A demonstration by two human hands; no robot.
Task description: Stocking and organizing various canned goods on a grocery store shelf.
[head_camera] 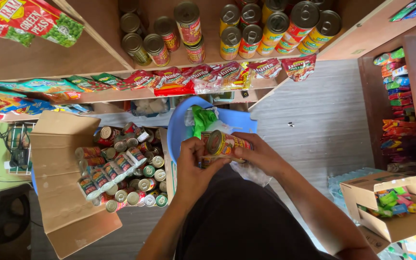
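Both my hands hold a tin can (222,143) with a yellow and red label, lying sideways over my lap. My left hand (194,169) grips its lid end from below. My right hand (261,153) wraps the other end. Under the can sits a blue plastic basin (179,125) with a green bag (202,118) and clear plastic in it. An open cardboard box (58,173) to my left is packed with several similar cans (121,168).
Wooden shelves (87,53) ahead carry rows of upright cans (246,29) and hanging sachets (203,74). A second open box (386,212) of small coloured packets stands at the right, beside a rack of snack packets (400,96). Grey plank floor (323,120) lies between.
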